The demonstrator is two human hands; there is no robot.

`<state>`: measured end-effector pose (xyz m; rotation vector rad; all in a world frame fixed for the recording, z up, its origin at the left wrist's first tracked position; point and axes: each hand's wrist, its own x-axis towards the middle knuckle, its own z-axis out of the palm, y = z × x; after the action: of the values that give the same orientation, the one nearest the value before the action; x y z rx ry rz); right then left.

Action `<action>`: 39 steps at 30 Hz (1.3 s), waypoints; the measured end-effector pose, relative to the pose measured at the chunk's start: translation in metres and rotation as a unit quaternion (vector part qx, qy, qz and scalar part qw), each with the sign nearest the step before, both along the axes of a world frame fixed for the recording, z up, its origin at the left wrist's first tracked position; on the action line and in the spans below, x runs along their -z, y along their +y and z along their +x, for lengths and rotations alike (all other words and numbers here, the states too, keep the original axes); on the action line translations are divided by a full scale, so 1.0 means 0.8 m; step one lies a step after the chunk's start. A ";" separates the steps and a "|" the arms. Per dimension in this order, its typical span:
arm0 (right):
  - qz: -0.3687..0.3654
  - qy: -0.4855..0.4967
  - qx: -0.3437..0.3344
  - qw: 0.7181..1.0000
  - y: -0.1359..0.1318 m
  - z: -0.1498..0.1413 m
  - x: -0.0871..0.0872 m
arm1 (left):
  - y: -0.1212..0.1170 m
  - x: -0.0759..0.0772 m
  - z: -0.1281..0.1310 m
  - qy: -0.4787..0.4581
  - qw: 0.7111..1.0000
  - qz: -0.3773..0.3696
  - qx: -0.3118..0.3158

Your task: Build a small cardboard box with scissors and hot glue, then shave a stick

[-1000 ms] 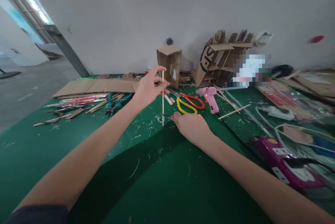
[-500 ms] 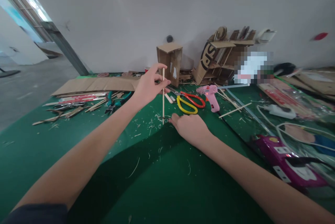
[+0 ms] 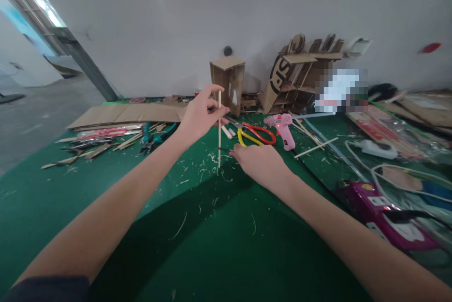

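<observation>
My left hand [image 3: 200, 116] pinches a thin wooden stick [image 3: 219, 138] near its top and keeps it upright, its lower end at the green tabletop. In my right hand [image 3: 263, 165] is a small dark blade [image 3: 224, 150], mostly covered by the fingers. The blade reaches the lower part of the stick from the right. Pale curled shavings [image 3: 203, 170] lie around the stick's foot. Just beyond my right hand are scissors [image 3: 259, 133] with one red and one yellow handle, the yellow one partly hidden.
A pink glue gun [image 3: 282, 130] rests right of the scissors. Cardboard shelves [image 3: 282, 85] and an upright cardboard box [image 3: 228, 80] stand by the wall. Teal-handled pliers [image 3: 157, 139] and sticks lie left, beside flat cardboard [image 3: 130, 114]. A purple power strip [image 3: 388, 219] and cables occupy the right.
My right hand has risen a little along the stick with the blade, from near its foot. The left hand and stick stay nearly in place.
</observation>
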<state>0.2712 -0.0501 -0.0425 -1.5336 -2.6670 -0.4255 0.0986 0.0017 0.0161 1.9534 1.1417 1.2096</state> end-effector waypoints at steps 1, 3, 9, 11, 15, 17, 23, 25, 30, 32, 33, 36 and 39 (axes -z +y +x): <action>-0.014 -0.011 -0.013 1.000 -0.003 0.000 0.002 | -0.001 -0.001 0.000 0.000 1.000 0.000 0.001; -0.039 -0.026 -0.037 0.998 -0.007 0.000 0.008 | -0.002 -0.002 0.001 -0.002 1.000 0.003 0.004; 0.029 0.029 0.012 0.999 0.002 -0.001 0.008 | -0.002 -0.002 0.002 0.005 1.000 0.010 0.002; 0.049 0.041 0.032 0.997 0.005 0.000 0.004 | -0.001 -0.002 0.001 0.008 1.000 0.005 0.004; -0.013 -0.008 -0.007 1.000 -0.003 0.000 0.009 | -0.001 -0.005 -0.001 0.006 1.000 -0.005 0.003; -0.041 -0.034 -0.036 0.998 -0.010 0.000 0.012 | -0.003 -0.008 -0.002 0.007 1.000 -0.021 0.009; 0.021 -0.013 0.009 1.000 -0.009 -0.003 0.006 | -0.003 -0.010 -0.004 0.002 0.999 -0.038 0.024; 0.030 -0.002 0.018 0.999 -0.004 -0.003 0.003 | -0.001 -0.008 -0.005 0.000 0.999 -0.035 0.017; -0.011 -0.014 -0.007 1.000 -0.006 -0.001 0.007 | 0.001 -0.006 -0.007 0.004 1.000 -0.030 0.010; -0.032 -0.029 -0.023 0.999 -0.011 0.001 0.011 | 0.000 -0.006 -0.006 0.009 1.000 -0.028 0.006; -0.039 -0.034 -0.030 0.998 -0.012 0.001 0.013 | -0.001 -0.007 -0.006 0.010 1.000 -0.027 0.004; -0.031 -0.033 -0.027 0.999 -0.013 0.001 0.016 | -0.002 -0.007 -0.004 0.012 1.000 -0.022 0.002; 0.013 -0.010 0.004 1.000 -0.008 -0.001 0.013 | -0.001 -0.006 -0.003 0.015 1.000 -0.015 0.002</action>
<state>0.2702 -0.0566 -0.0530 -1.5426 -2.6599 -0.4754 0.0962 0.0006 0.0206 1.9570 1.1629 1.1592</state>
